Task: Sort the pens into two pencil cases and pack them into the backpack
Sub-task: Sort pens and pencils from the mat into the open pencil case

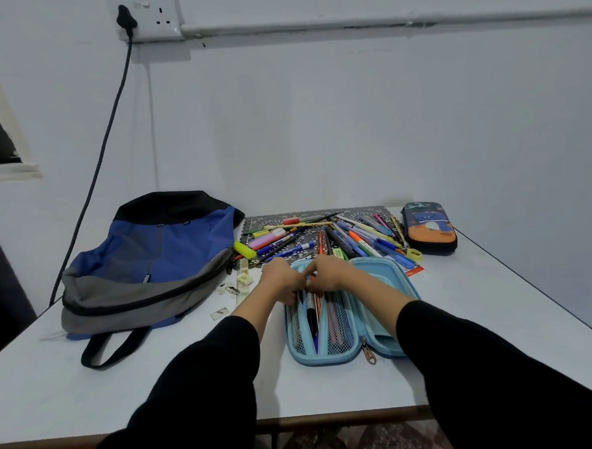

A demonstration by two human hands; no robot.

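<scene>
A light blue pencil case (376, 278) is seen lying open on a pale counter (482, 334), directly in front of a person in black sleeves. A few pens (312, 321) are already tucked into it, some upright in the middle fold and some behind a mesh pocket. The left hand (283, 280) and the right hand (326, 274) are brought together over the far end of this case, touching each other, with fingers curled down into it; whether anything is pinched between them cannot be told. Just behind the case, a large loose pile of pens and markers (353, 236) is spread over a patterned mat (270, 222), so most of the sorting appears to be left. A second pencil case (428, 227), dark with an orange and blue cartoon print, is set at the far right of the pile and looks zipped shut and unused. A blue and grey backpack (172, 251) is laid on its side to the left, well apart from both cases, with nothing packed into it as far as can be seen. The task is judged to be at an early stage.
</scene>
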